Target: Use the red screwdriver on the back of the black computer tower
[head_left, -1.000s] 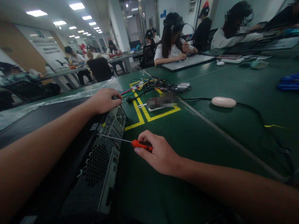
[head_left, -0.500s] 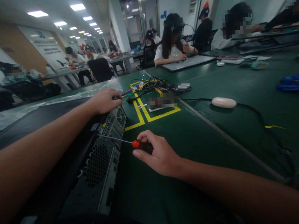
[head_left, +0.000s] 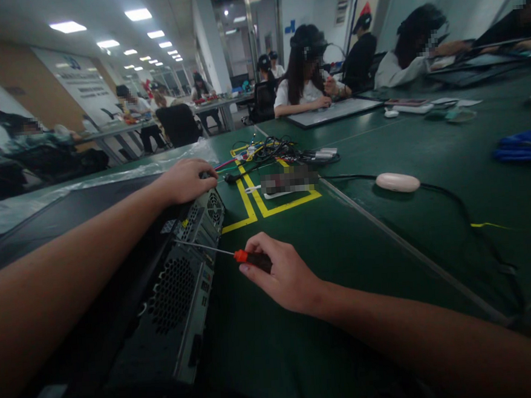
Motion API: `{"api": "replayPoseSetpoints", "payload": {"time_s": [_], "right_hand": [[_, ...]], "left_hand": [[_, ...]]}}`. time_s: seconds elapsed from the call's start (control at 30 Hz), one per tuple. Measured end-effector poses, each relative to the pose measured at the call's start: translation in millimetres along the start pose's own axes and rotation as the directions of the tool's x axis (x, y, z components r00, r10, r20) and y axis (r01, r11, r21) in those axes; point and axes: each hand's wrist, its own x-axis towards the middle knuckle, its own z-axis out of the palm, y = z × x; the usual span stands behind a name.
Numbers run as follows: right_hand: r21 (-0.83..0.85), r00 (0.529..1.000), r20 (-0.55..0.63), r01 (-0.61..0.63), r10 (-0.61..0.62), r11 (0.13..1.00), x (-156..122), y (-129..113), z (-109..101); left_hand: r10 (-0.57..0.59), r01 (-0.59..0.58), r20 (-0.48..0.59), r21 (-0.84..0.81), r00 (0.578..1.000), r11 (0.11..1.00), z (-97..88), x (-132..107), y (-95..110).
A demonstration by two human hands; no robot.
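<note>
A black computer case lies on its side at the left, its grey rear panel turned to the right. My left hand grips the case's far upper edge, its fingers bent over the corner and partly hidden. Between the fingers and thumb of my right hand is the handle of a screwdriver, orange at the collar and dark behind. Its thin shaft points left to the rear panel near the upper edge, above the honeycomb vent. Whether the tip sits in a screw is too small to tell.
Beyond the case, a tangle of black cables and a blurred-out item lie by yellow tape. A pale oval piece sits on a black cord. Blue cloth is at the right. Several people work behind.
My right thumb has shifted slightly to the right along the screwdriver handle. My left hand and the computer case stay where they were.
</note>
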Motion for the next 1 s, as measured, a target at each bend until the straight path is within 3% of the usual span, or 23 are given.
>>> {"api": "replayPoseSetpoints", "payload": {"time_s": [0.73,1.0], "right_hand": [[0.002,1.000,-0.001,-0.017,0.017,1.000,-0.1,-0.9,0.4],[-0.059,0.999,-0.005,0.036,-0.036,0.998,0.6,-2.3,-1.2]], "left_hand": [[-0.023,0.023,0.009,0.013,1.000,1.000,-0.8,-0.6,1.5],[-0.013,0.013,0.018,0.005,1.000,1.000,-2.2,-1.7,4.4]]}}
